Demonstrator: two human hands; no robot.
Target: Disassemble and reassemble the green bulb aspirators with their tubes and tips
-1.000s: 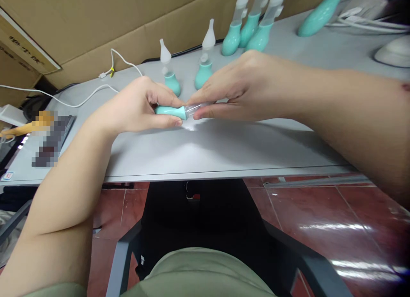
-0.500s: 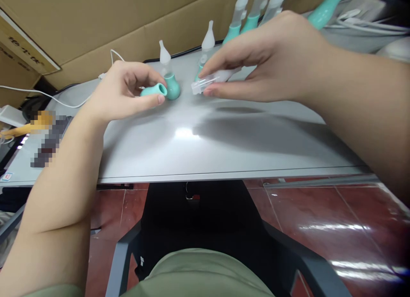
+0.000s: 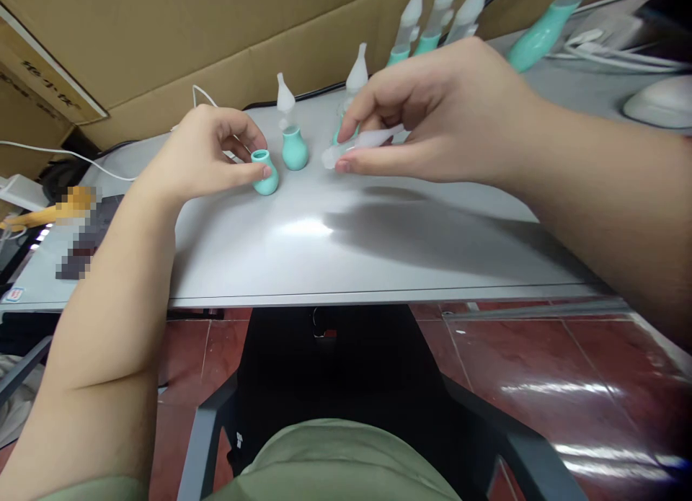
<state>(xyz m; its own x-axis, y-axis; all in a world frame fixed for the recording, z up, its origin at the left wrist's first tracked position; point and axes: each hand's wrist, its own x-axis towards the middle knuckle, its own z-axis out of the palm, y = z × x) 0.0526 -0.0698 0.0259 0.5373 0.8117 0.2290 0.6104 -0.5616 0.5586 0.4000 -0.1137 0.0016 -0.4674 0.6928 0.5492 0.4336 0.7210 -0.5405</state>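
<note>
My left hand (image 3: 216,151) pinches a teal rubber bulb (image 3: 266,178) near its neck. The bulb stands upright on or just above the table, its round mouth facing up. In my right hand (image 3: 422,119) a clear tube with a white soft nozzle (image 3: 360,144) lies between thumb and fingers, its open end pointing left toward the bulb. A whole nasal aspirator (image 3: 295,144), teal bulb below and white tip above, stands between the two hands. Another aspirator (image 3: 357,76) is partly hidden behind my right fingers.
Several more aspirators (image 3: 408,25) stand along the cardboard wall (image 3: 216,40), and one leans (image 3: 546,32) at the back right. White cables (image 3: 595,50) and a white mouse (image 3: 657,101) are on the right. A white cord (image 3: 65,153) crosses the left of the grey table (image 3: 259,263).
My left hand has turned the bulb from lying sideways to upright and lowered it toward the table. The right hand keeps the tube with nozzle, shifted slightly down.
</note>
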